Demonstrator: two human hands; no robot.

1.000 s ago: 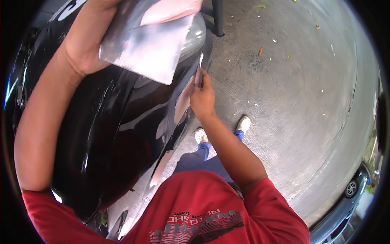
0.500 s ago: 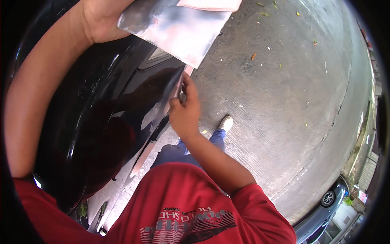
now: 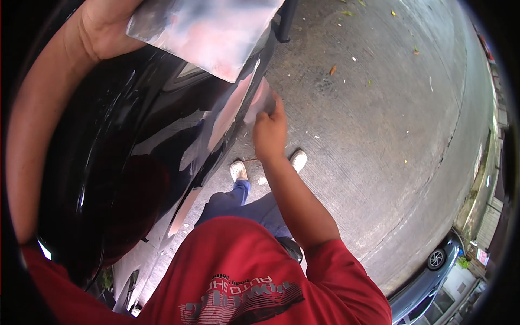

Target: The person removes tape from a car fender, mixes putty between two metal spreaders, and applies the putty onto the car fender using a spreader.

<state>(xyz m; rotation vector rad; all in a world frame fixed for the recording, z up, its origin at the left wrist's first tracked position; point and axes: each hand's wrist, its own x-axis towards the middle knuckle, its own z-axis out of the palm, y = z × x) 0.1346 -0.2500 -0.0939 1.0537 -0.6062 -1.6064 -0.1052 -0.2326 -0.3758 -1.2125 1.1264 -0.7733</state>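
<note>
My left hand is at the upper left, closed on the edge of a flat metal plate smeared with pale pink putty; its fingers are partly hidden by the plate and the frame edge. With fingers closed, my right hand grips a thin, flat putty spreader that carries a pinkish film. The spreader is beside the edge of a glossy black car body; whether it touches cannot be told. A band of pink body filler runs along that edge, partly below the plate.
Grey concrete floor lies to the right, with scattered leaves. My feet in light shoes stand below the car's edge. A dark post-like piece is beyond the plate. A blue-grey car stands at the lower right.
My right hand has moved right, away from the panel edge, and the spreader now shows. The plate has shifted left with my left hand, uncovering more pink filler.
</note>
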